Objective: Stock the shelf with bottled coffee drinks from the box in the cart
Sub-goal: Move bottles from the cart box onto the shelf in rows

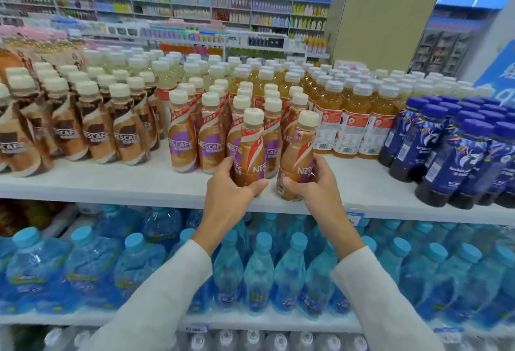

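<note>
Left hand point(231, 183) wraps left bottle point(250, 152) and right hand point(316, 183) wraps right bottle point(296, 155), fingers point(292, 184) curled low on each. Both sit at the shelf point(111, 180) front, beside the purple-label row point(182, 138). Probably full and weighty, sleeve slick; grip the waist. Left base hidden; cart, box unseen.

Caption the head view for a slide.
Left hand grips the left coffee bottle, right hand the right coffee bottle, at the shelf front.

Head camera looks forward and down, close to the shelf point(111, 183)
</note>
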The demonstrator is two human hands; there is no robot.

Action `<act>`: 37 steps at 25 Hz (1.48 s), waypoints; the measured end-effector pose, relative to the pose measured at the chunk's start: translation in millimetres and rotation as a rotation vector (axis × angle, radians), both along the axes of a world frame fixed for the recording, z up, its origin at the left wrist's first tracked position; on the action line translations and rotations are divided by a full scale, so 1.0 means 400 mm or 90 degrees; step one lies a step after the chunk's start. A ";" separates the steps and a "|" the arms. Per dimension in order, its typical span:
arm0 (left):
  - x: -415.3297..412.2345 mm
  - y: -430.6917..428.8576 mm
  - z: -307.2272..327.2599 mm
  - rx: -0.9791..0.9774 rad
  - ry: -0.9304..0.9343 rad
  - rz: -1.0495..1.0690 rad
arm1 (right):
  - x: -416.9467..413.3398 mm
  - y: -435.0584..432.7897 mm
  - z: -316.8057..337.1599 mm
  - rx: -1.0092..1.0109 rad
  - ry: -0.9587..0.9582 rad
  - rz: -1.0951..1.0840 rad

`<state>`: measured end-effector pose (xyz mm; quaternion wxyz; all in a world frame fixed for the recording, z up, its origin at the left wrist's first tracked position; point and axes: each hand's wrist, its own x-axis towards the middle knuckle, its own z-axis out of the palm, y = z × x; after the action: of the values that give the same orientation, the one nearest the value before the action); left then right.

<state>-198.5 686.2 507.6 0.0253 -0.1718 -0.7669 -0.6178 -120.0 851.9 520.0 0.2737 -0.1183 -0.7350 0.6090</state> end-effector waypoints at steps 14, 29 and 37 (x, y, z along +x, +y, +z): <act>0.003 -0.051 0.000 -0.033 0.041 -0.029 | 0.012 0.006 -0.019 0.086 -0.024 -0.021; 0.062 -0.029 -0.019 -0.015 0.112 0.087 | 0.040 -0.054 -0.038 0.125 0.012 -0.129; 0.040 -0.081 -0.034 0.018 0.128 0.083 | 0.019 -0.009 -0.023 0.118 0.026 -0.191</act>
<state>-182.5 653.7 494.0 0.1442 -0.1821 -0.7615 -0.6051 -112.4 848.2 510.7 0.3861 -0.1882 -0.7566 0.4931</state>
